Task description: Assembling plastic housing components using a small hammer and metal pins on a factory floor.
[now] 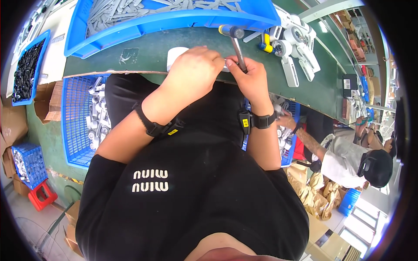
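Observation:
My left hand (196,67) is closed on a white plastic part (176,55), whose rounded end shows beyond the fingers at the table's near edge. Most of that part is hidden by the hand. Close on its right, my right hand (251,82) is closed round a hammer (237,48) with a metal shaft and a yellow-and-dark head pointing away from me. The right thumb and forefinger meet near the left fingertips, at a small white edge. Right of the hammer lie a yellow-and-blue item (266,45) and several white plastic parts (296,48) with round heads and long slotted arms.
A large blue bin (174,24) of grey strips stands at the back. Left is a blue tray (19,102) of small black pieces. Blue baskets (72,126) of white parts flank my legs below the green table (324,82). A co-worker's arm (307,141) reaches into the right basket.

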A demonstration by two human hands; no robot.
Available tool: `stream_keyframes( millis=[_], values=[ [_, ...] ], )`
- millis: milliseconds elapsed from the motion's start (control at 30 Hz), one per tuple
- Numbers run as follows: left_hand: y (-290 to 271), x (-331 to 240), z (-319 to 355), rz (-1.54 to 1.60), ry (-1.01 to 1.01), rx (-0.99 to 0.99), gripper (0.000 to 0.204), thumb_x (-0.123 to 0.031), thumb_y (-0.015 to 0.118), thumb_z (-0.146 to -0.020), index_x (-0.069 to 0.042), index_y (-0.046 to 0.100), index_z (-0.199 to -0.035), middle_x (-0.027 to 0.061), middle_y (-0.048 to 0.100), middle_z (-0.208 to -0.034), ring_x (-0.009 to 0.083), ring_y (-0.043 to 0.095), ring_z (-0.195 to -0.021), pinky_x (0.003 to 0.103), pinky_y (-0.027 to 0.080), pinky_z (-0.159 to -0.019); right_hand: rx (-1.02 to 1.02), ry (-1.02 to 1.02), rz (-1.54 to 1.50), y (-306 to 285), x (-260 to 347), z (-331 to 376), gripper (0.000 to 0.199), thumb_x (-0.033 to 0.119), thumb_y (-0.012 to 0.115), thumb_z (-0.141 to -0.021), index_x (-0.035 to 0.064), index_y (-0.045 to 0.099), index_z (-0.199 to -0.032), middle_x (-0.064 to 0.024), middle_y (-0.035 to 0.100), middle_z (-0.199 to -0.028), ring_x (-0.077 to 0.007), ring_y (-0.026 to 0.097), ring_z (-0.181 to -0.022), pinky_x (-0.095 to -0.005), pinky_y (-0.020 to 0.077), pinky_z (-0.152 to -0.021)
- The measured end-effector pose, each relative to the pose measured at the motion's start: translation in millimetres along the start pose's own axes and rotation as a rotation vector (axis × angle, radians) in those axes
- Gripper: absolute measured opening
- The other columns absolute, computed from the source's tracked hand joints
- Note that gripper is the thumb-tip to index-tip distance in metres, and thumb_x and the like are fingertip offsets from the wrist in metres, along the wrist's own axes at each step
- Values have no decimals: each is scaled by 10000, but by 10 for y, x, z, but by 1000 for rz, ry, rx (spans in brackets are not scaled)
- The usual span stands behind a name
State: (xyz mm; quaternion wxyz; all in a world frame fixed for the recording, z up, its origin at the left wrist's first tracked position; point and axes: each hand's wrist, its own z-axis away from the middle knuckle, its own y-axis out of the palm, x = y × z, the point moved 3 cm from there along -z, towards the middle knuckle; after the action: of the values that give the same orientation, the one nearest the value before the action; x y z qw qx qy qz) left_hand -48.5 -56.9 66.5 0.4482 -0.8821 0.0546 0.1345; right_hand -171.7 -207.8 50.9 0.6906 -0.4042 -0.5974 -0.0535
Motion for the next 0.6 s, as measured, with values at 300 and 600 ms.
stream_keyframes(
  millis=[300, 600],
  values=[
    [112, -10, 2, -27, -43, -7, 49, -89, 770, -904, -54, 742, -924, 43, 778, -1014, 271, 743, -953, 406, 620, -756, -22, -14, -25, -3, -37, -8, 212, 194, 794, -1021, 7, 824, -1117, 47, 648, -721, -42, 511, -675, -271, 441, -619],
    [103, -29, -2, 0, -56, -43, 70, -44, 757, -863, -58, 689, -862, 47, 708, -925, 285, 716, -881, 419, 595, -704, -98, -152, -99, -541, 47, 539, 615, -15, 590, -1060, 35, 486, -1664, -4, 651, -811, -87, 574, -702, -259, 503, -675]
  ],
)
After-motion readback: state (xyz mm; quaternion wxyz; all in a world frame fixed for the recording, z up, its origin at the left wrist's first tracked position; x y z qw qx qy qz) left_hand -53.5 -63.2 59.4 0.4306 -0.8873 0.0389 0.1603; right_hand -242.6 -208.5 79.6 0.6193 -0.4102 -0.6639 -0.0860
